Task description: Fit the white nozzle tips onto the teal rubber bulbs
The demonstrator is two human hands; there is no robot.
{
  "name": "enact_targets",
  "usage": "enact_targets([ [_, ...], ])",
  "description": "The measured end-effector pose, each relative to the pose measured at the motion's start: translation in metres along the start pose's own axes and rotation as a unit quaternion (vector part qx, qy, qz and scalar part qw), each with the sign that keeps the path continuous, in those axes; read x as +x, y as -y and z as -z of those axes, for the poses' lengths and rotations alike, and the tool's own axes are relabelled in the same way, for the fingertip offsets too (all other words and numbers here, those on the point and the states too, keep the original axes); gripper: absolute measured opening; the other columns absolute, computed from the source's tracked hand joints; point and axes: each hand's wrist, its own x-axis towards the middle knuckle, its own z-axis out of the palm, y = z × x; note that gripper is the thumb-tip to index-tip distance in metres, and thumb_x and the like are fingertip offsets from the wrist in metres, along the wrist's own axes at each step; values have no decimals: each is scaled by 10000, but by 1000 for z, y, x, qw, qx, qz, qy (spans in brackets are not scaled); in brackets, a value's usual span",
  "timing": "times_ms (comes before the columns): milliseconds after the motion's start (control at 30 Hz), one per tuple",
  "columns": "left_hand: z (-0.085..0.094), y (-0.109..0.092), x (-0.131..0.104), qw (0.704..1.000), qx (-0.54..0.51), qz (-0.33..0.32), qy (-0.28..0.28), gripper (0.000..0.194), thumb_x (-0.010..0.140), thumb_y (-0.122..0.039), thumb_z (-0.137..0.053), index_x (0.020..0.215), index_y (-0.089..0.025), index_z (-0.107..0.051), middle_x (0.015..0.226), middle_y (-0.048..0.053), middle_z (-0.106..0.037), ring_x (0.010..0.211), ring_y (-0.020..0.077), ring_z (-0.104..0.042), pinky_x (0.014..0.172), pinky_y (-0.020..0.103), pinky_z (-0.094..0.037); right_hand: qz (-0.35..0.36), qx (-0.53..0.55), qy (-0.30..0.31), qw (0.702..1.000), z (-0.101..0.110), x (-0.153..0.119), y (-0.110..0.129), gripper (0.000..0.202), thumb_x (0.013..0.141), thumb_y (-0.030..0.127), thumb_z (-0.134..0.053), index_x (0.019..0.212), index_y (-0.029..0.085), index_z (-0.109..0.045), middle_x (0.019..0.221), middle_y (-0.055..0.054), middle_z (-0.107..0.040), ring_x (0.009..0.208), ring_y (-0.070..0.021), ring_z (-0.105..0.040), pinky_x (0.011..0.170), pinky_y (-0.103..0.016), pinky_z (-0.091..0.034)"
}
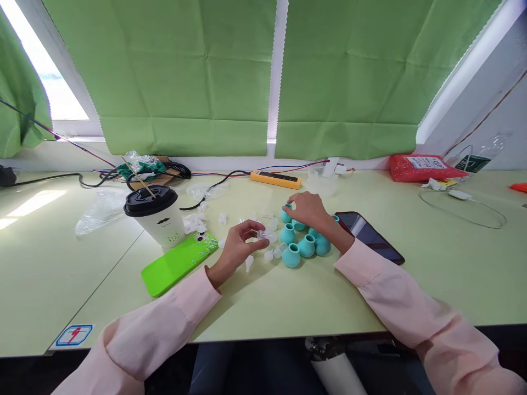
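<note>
Sleeve (415, 307), right hand (308, 210) on pot (284, 216).

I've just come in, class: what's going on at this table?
A person's left hand holds a small clear plastic piece. The right hand is at the rim of a round turquoise pot, towards the back of a cluster of similar turquoise pots. Loose translucent plastic bits lie near the left hand on the pale green table.

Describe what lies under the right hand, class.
Turquoise pots show around and below the right hand, some partly hidden by it. Whatever lies directly under the palm is covered.
</note>
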Motion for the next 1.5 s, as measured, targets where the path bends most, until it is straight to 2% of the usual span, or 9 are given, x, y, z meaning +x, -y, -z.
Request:
enact_targets([
  [67, -1, -4, -2, 1000, -14, -18, -3, 250, 534, -183, -684, 738, -138, -547, 775, 22, -561, 735, 132, -536, 638, 252, -460, 35, 70, -73, 994, 9, -15, 10, 287, 755, 356, -451, 879, 144, -602, 863, -99, -625, 863, -231, -548, 758, -362, -395],
  [167, -2, -9, -6, 997, -24, -68, -21, 240, 547, -190, -688, 745, -143, -561, 785, 24, -582, 777, 147, -544, 683, 270, -469, 114, 275, -125, 947, 18, -47, 28, 308, 746, 375, -486, 914, 138, -585, 750, -49, -630, 666, -142, -570, 643, -263, -461],
  [333, -6, -14, -13, 989, 20, -144, -6, 192, 603, -198, -660, 767, -148, -573, 803, 41, -577, 792, 157, -548, 682, 273, -478, 126, 446, -35, 886, 10, -85, 42, 317, 729, 348, -527, 982, 163, -572, 783, -35, -623, 638, -125, -570, 523, -228, -498],
  [433, -8, -13, -17, 973, 99, -206, 14, 156, 646, -206, -624, 789, -160, -582, 825, 53, -549, 771, 146, -540, 623, 249, -483, 89, 496, -46, 862, 1, -91, 40, 261, 720, 327, -542, 926, 175, -595, 760, -29, -628, 621, -122, -576, 522, -235, -517],
  [633, -1, -3, -18, 857, 301, -418, 0, 276, 710, -139, -545, 978, -203, -565, 900, 82, -555, 830, 163, -507, 694, 320, -451, 148, 403, -144, 892, -4, -94, 36, 193, 707, 274, -547, 871, 179, -583, 601, -5, -597, 500, -109, -536, 488, -236, -474],
  [800, 4, 2, -10, 821, 348, -453, 12, 191, 728, -153, -538, 905, -208, -582, 810, 60, -576, 759, 142, -498, 629, 284, -440, 177, 303, -192, 916, -7, -93, 31, 179, 734, 290, -506, 865, 189, -574, 568, 0, -570, 464, -103, -486, 481, -237, -421],
  [1033, 4, 4, -15, 764, 409, -498, -25, 187, 723, -115, -534, 887, -197, -569, 772, 57, -585, 750, 150, -480, 584, 266, -425, 201, 250, -215, 923, -7, -93, 30, 154, 754, 286, -491, 806, 164, -568, 525, 2, -516, 457, -100, -432, 477, -232, -380],
  [1300, 2, -5, -13, 802, 374, -463, 52, 79, 741, -138, -516, 780, -183, -567, 728, 43, -574, 728, 138, -464, 601, 271, -435, 233, 290, -112, 922, 4, -91, 23, 136, 762, 290, -479, 758, 177, -554, 541, 9, -509, 486, -96, -433, 494, -222, -364],
  [1500, 3, -12, -13, 800, 367, -464, 96, 74, 742, -135, -519, 779, -179, -565, 735, 43, -572, 735, 137, -432, 624, 281, -440, 217, 325, -45, 919, 11, -88, 19, 155, 743, 329, -510, 716, 187, -565, 557, 15, -525, 497, -93, -448, 505, -215, -367],
])
